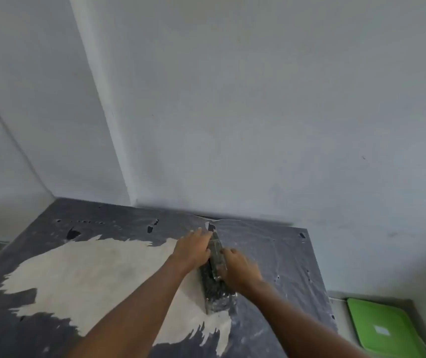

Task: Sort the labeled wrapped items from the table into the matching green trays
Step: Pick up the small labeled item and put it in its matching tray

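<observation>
- Plastic-wrapped, dark and long, the wrapped item (pixel 215 280) lies on the worn table (pixel 90 267), pointing from 6 toward 12 o'clock.
- Left hand (pixel 194 248) clasps its far end at 11 o'clock, fingers curled over.
- Right hand (pixel 237 267) presses its side at 3 o'clock, fingers bent around it.
- Green tray (pixel 385 329) sits at 4 o'clock, well apart.

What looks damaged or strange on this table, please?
The table's dark surface covering is worn away in a large pale patch with ragged edges, left of the wrapped item that both the left hand and the right hand grip. Small holes dot the covering elsewhere. The green tray looks intact.
</observation>
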